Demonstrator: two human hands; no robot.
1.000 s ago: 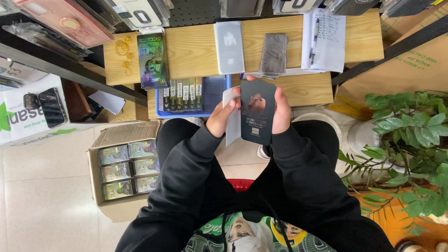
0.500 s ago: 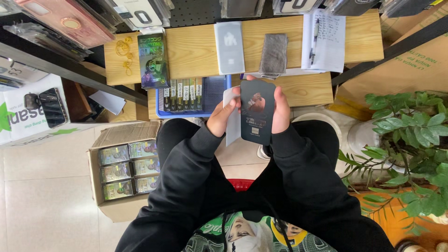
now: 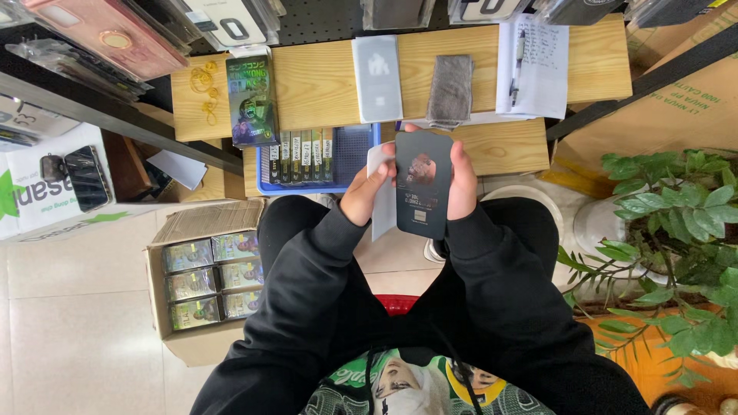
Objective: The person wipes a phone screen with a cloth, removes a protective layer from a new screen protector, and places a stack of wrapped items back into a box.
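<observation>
A flat dark package [image 3: 422, 183] — tall, rectangular, with a small reddish picture near its top and pale print lower down — is held upright in front of the person's lap, just this side of the low wooden bench [image 3: 323, 81]. The right hand [image 3: 462, 183] clasps its right edge, fingers curled behind and the thumb lying along the side. The left hand [image 3: 364, 192] grips the left edge, and its fingers also pinch a white card [image 3: 381, 201] that sits just behind the package and sticks out to the left and below. Both hands are closed on what they hold, with black sleeves running back to the body. Beyond the hands a blue tray [image 3: 352, 151] holds a row of slim boxes standing on edge. On the bench top lie a pale grey flat pack [image 3: 377, 78], a grey cloth [image 3: 450, 89] just beside it, a notepad [image 3: 540, 68] with a pen on it, and a dark green package [image 3: 253, 100] at the left near some yellow rubber bands [image 3: 204, 84]. On the tiled floor to the left stands an open cardboard box [image 3: 201, 230] packed with shiny green-grey packs, and a potted plant [image 3: 676, 223] spreads its leaves at the right — well apart from the hands.
</observation>
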